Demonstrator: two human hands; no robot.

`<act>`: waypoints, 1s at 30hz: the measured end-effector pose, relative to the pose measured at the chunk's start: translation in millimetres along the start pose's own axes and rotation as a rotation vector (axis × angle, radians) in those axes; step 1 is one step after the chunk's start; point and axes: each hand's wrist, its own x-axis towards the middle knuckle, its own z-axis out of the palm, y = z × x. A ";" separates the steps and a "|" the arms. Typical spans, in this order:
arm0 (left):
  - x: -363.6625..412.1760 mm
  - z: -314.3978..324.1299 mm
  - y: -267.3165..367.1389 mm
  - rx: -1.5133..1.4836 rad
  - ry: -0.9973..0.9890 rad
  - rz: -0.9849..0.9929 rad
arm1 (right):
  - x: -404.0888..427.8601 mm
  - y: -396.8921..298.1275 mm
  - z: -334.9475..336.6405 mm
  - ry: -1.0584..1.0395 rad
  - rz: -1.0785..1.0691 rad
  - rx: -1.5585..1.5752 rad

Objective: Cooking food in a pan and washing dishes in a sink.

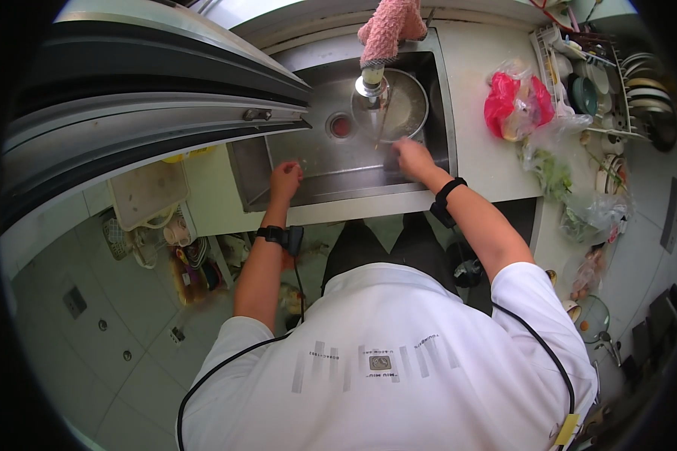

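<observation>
A round metal pot (409,110) holding cloudy liquid sits at the right of the stainless-steel sink (327,163). The metal faucet outlet (372,87), its upper part wrapped in pink fluffy cloth (389,34), hangs over the pot's left side. A thin stick-like thing (381,127) crosses that side of the pot. My right hand (414,159) is just in front of the pot's near rim, fingers curled; whether it grips anything is hidden. Over the sink's front left, my left hand (286,179) is loosely closed, with nothing visible in it.
Right of the sink, a red and clear plastic bag (516,104) lies on the counter (468,107). Beyond are a dish rack (589,84) and bagged green vegetables (550,166). A window frame (163,118) juts over the sink's left. A cutting board (149,191) stands at far left.
</observation>
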 end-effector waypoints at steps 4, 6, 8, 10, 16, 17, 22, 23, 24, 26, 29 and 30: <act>-10.5 3.2 5.1 -0.020 0.031 0.039 | 42.7 -4.6 -11.4 0.354 0.234 0.784; -16.6 9.3 5.3 0.016 0.016 0.036 | 50.6 -17.6 -9.0 0.328 0.225 0.873; -17.7 15.0 8.3 0.016 0.002 0.060 | 56.2 -30.6 -10.6 0.261 0.222 0.967; -21.9 20.6 10.4 0.014 -0.006 0.078 | 54.9 -45.1 -17.0 0.309 0.280 0.990; -18.9 35.5 29.3 0.149 -0.030 0.293 | 50.4 -42.4 -12.9 0.396 0.216 0.989; -18.5 36.5 34.0 0.130 -0.047 0.292 | 51.3 -39.5 -12.6 0.494 0.293 0.961; -21.0 41.1 34.7 0.188 -0.060 0.328 | 39.1 -59.6 -25.0 0.328 0.253 1.019; -22.6 48.4 35.8 0.191 -0.083 0.319 | 38.4 -58.3 -24.3 0.422 0.284 0.943; -25.0 54.5 36.7 0.194 -0.103 0.308 | 37.7 -57.0 -25.7 0.278 0.260 1.025; -29.8 67.4 38.4 0.149 -0.141 0.288 | 35.1 -61.2 -21.5 0.336 0.254 1.075; -40.9 90.5 59.9 0.072 -0.219 0.239 | 35.6 -48.7 -11.8 0.458 0.261 1.098; -43.6 93.9 62.4 0.041 -0.242 0.201 | 33.5 -50.2 -12.5 0.384 0.182 1.021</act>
